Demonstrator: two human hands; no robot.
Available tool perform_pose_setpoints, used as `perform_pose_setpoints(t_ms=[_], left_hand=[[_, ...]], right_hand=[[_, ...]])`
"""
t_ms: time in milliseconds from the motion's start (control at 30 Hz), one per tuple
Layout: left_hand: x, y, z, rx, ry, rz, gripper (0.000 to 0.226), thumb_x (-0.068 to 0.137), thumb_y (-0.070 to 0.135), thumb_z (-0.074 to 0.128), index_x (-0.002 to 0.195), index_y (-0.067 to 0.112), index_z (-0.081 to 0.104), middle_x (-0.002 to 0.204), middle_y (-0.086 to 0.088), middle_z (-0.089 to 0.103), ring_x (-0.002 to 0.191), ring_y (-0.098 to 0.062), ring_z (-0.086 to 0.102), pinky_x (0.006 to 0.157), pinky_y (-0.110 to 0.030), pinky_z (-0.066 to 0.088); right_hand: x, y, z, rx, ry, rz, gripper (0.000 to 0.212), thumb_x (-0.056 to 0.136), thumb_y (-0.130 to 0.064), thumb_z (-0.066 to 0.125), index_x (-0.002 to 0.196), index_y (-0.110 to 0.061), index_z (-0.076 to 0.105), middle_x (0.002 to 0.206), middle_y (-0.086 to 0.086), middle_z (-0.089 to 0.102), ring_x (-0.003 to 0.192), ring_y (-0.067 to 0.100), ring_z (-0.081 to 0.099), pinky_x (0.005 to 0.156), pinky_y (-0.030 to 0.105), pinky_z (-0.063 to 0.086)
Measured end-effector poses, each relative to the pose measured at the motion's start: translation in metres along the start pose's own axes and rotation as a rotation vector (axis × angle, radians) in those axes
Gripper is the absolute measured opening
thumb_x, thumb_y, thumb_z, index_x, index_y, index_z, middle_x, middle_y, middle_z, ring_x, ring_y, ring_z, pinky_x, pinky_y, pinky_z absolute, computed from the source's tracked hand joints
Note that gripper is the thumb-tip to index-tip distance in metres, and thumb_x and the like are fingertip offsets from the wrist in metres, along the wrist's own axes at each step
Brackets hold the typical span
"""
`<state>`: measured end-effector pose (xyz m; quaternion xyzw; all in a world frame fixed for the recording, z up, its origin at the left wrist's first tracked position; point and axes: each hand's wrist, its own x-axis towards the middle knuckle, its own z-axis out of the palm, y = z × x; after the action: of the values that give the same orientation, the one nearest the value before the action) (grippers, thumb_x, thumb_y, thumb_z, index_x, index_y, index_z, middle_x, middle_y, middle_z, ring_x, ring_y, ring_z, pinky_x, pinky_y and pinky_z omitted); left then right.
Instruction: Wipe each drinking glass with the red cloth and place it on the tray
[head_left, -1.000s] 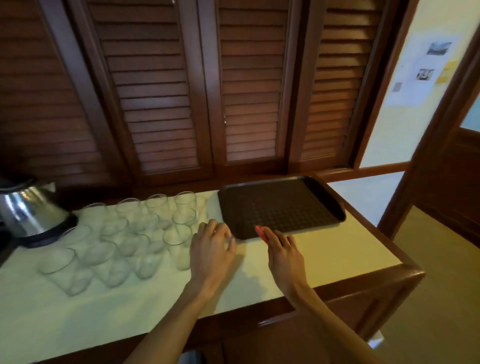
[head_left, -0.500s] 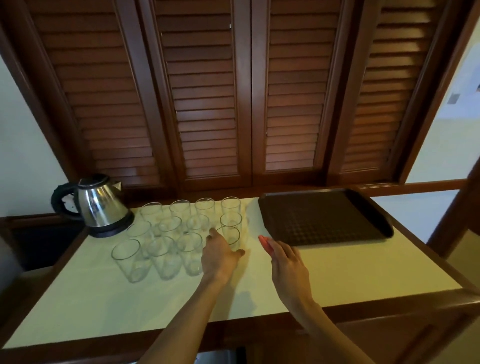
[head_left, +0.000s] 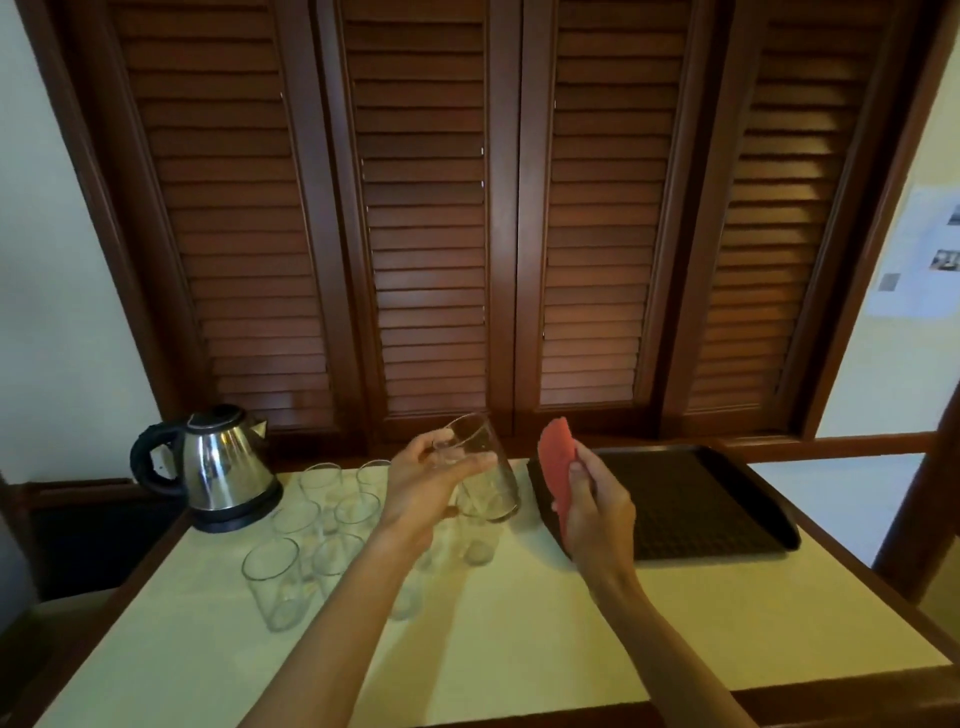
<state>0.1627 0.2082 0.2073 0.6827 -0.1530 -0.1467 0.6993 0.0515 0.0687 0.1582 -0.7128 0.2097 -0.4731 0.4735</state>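
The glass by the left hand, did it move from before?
Yes. The left hand lifted one glass off the group of glasses; it's now tilted in the air above them.

Four dark wooden louvred shutters (head_left: 431, 218) fill the wall behind the counter (head_left: 519, 639), whose pale yellow-green top is edged in the same dark wood. A pale wall (head_left: 47, 260) shows at the left, and a steel electric kettle (head_left: 218, 467) with a black handle stands on the counter's back left corner. To the right a cream wall (head_left: 893, 374) carries a sheet of paper with small pictures (head_left: 924, 254), and soft light falls on the shutter slats.
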Motion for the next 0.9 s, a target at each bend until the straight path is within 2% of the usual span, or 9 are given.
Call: perform_pose_setpoints(t_ms=[100,200,300,433,467,567,667,800,900], left_hand=[[-0.003,0.04,-0.006,-0.16,-0.121,0.076,0.066,0.06,0.033,0.092,0.121,0.022,0.068,0.112,-0.006,0.079,0.101,-0.018,0.076,0.09,-0.057,0.059],[-0.003,0.06,-0.007,-0.324,-0.18,0.09,0.064,0.064,0.032,0.086,0.122,0.01,0.072,0.111,-0.01,0.079,0.105,-0.024,0.074,0.097,-0.063,0.055],[-0.007,0.072,-0.002,-0.426,-0.164,0.092,0.053,0.078,0.04,0.077,0.119,0.007,0.075,0.119,-0.013,0.077,0.115,-0.029,0.071,0.097,-0.051,0.058],[-0.018,0.08,0.0,-0.329,-0.213,0.167,0.053,0.106,0.05,0.041,0.116,0.012,0.077,0.108,-0.012,0.08,0.103,-0.022,0.077,0.079,-0.031,0.061],[-0.018,0.079,-0.002,-0.314,-0.214,0.176,0.057,0.107,0.052,0.036,0.115,0.014,0.078,0.107,-0.012,0.08,0.103,-0.021,0.077,0.083,-0.032,0.059],[-0.017,0.067,-0.01,-0.29,-0.241,0.157,0.061,0.106,0.059,0.032,0.123,0.018,0.075,0.116,-0.01,0.078,0.115,-0.023,0.073,0.101,-0.041,0.054],[-0.025,0.038,-0.01,-0.214,-0.261,0.103,0.054,0.105,0.061,0.034,0.128,0.03,0.072,0.121,0.0,0.077,0.119,-0.017,0.07,0.103,-0.045,0.053],[-0.029,0.012,-0.011,-0.317,-0.199,0.037,0.058,0.102,0.062,0.043,0.124,0.018,0.073,0.117,-0.01,0.078,0.115,-0.026,0.072,0.107,-0.051,0.052],[-0.033,-0.004,-0.001,-0.297,-0.204,0.025,0.053,0.104,0.059,0.041,0.125,0.022,0.073,0.118,-0.009,0.077,0.114,-0.024,0.073,0.106,-0.054,0.053]], right_hand=[[0.022,-0.041,0.01,0.149,0.033,-0.006,0.038,0.106,-0.026,0.047,0.143,-0.034,0.049,0.131,-0.009,0.065,0.12,0.017,0.062,0.1,0.049,0.054],[0.037,-0.083,0.017,0.232,0.038,-0.078,0.037,0.105,-0.025,0.049,0.135,-0.047,0.046,0.131,-0.017,0.062,0.123,0.011,0.06,0.105,0.046,0.052],[0.036,-0.114,0.028,0.235,-0.052,-0.203,0.041,0.105,-0.028,0.049,0.14,-0.049,0.044,0.142,-0.014,0.058,0.13,0.007,0.055,0.11,0.04,0.047],[0.006,-0.123,0.053,0.055,-0.174,-0.384,0.053,0.107,-0.041,0.038,0.156,-0.042,0.018,0.164,-0.027,0.012,0.15,-0.008,0.013,0.123,0.026,0.021],[-0.006,-0.118,0.059,0.009,-0.171,-0.43,0.053,0.108,-0.043,0.035,0.157,-0.039,0.016,0.166,-0.026,0.005,0.152,-0.005,0.006,0.122,0.024,0.016],[-0.026,-0.105,0.067,-0.072,-0.162,-0.485,0.055,0.105,-0.045,0.03,0.157,-0.036,0.015,0.166,-0.025,0.0,0.154,0.0,0.003,0.119,0.011,0.008],[-0.025,-0.093,0.061,-0.101,-0.132,-0.397,0.055,0.106,-0.045,0.032,0.156,-0.041,0.009,0.165,-0.027,0.001,0.15,-0.008,0.004,0.111,0.001,0.01],[-0.068,-0.059,0.061,-0.134,-0.256,-0.428,0.052,0.106,-0.04,0.029,0.156,-0.038,0.014,0.168,-0.019,0.006,0.155,0.007,0.005,0.125,0.022,0.01],[-0.055,-0.043,0.054,-0.216,-0.149,-0.463,0.05,0.106,-0.038,0.032,0.155,-0.035,0.023,0.167,-0.017,0.016,0.145,0.016,0.027,0.119,0.032,0.032]])
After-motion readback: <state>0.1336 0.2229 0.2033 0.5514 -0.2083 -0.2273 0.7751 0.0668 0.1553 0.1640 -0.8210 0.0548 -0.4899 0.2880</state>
